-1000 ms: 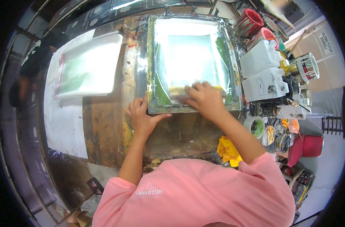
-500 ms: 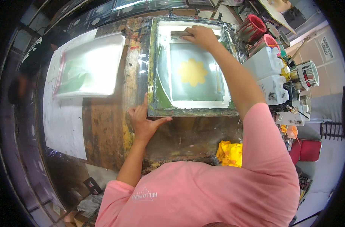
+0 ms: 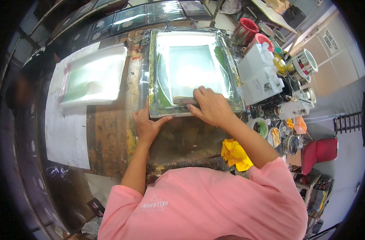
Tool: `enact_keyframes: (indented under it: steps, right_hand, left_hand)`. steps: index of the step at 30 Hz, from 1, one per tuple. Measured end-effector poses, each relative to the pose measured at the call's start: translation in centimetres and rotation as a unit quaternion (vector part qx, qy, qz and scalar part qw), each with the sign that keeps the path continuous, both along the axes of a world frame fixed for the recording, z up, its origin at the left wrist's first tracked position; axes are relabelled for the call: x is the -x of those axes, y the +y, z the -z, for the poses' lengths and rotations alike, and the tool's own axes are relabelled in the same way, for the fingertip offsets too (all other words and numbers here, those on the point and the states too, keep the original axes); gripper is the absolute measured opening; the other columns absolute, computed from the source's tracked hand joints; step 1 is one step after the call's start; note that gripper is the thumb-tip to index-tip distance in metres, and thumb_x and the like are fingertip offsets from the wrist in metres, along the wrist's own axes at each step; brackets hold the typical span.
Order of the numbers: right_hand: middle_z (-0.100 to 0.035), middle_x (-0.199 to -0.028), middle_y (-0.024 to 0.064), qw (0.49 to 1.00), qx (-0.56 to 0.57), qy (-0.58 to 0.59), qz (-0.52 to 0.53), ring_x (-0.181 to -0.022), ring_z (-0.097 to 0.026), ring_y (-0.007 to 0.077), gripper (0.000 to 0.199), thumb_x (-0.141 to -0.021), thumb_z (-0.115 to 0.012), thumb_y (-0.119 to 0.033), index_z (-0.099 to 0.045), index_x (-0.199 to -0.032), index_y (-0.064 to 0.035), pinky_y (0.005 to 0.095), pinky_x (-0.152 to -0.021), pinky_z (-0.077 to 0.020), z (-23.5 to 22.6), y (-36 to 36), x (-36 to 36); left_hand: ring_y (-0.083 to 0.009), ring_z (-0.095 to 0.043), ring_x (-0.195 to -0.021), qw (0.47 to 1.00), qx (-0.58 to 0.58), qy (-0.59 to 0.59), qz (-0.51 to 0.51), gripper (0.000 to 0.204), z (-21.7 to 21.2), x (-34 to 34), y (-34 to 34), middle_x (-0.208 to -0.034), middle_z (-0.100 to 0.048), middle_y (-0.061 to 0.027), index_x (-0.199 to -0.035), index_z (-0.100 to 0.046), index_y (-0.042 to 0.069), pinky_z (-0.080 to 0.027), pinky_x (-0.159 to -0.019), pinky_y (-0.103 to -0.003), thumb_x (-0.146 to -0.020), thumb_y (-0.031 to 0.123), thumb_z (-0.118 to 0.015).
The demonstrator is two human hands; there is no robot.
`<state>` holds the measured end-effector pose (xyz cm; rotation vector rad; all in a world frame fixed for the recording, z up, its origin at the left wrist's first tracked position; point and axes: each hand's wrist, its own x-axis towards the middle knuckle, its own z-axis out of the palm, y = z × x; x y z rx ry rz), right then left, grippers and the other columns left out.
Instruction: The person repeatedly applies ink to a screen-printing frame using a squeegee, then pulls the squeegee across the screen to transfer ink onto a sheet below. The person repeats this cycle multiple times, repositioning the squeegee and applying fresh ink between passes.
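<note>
The right hand (image 3: 211, 107) grips a squeegee (image 3: 186, 100) on the printing screen (image 3: 190, 68), while the left hand (image 3: 147, 125) presses flat against the screen's frame (image 3: 160, 112).

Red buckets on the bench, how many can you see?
2. One red bucket stands past the printing frame's far right corner; a second red bucket sits just right of it, behind the white box. Clutter may hide others.
</note>
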<state>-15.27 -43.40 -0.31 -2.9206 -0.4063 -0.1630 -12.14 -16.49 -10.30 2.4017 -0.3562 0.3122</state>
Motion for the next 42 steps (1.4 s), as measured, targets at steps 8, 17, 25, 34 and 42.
enact_keyframes:
  steps: [8,17,25,34,42]
  right_hand:
    - [-0.068,-0.096,0.0124,0.956,0.035,-0.291,0.02,-0.099,-0.067,0.0309,0.036,-0.094,-0.071,-0.043,-0.07,-0.101,-0.0079,0.051,-0.095,-0.0453,-8.0,0.1,-3.0]
    - [-0.074,-0.083,0.0208,0.949,-0.026,-0.315,0.008,-0.085,-0.072,0.0358,0.054,-0.1,-0.057,-0.048,-0.074,-0.083,0.0,0.0494,-0.088,-0.0447,-17.3,-2.1,-11.4]
    - [-0.075,-0.084,0.0201,0.948,-0.022,-0.318,0.02,-0.084,-0.072,0.0363,0.056,-0.1,-0.054,-0.049,-0.075,-0.084,0.0003,0.05,-0.089,-0.0459,-18.9,-2.4,-13.0]
    - [-0.075,-0.085,0.0209,0.942,-0.035,-0.334,0.02,-0.085,-0.073,0.038,0.054,-0.099,-0.057,-0.049,-0.075,-0.085,0.0004,0.0499,-0.088,-0.0473,-18.5,-2.2,-12.4]
    - [-0.072,-0.079,0.0209,0.949,-0.042,-0.31,0.028,-0.082,-0.071,0.0386,0.049,-0.097,-0.062,-0.045,-0.072,-0.078,-0.0015,0.0494,-0.083,-0.0487,-19.3,-1.4,-11.8]
  left_hand:
    - [-0.0254,-0.054,-0.132,0.895,0.442,0.029,0.046,0.1,-8.8,-1.9,-4.2,-0.139,-0.06,-0.0193,-0.162,-0.034,-0.009,-0.042,-0.114,-0.04,-0.091,0.036,-0.089]
    - [-0.0491,-0.02,-0.16,0.944,-0.326,0.049,-0.027,0.116,-4.0,-0.1,-3.0,-0.171,-0.031,-0.0285,-0.17,-0.022,0.002,-0.005,-0.127,-0.071,-0.092,0.075,-0.065]
    - [-0.0417,-0.048,-0.147,0.997,-0.049,0.015,0.059,0.097,-3.4,-1.1,-4.0,-0.159,-0.048,-0.0313,-0.159,-0.046,-0.003,-0.032,-0.119,-0.061,-0.092,0.061,-0.075]
    - [-0.021,-0.075,-0.078,0.972,0.231,0.003,-0.034,0.063,-10.0,-8.2,-2.3,-0.106,-0.077,-0.0234,-0.149,-0.056,-0.005,-0.058,-0.075,-0.033,-0.095,0.017,-0.077]
    - [-0.0196,-0.077,-0.091,0.975,0.058,0.013,-0.216,0.068,-9.5,-12.6,16.4,-0.11,-0.078,-0.0224,-0.15,-0.057,-0.003,-0.058,-0.079,-0.031,-0.086,0.007,-0.075]
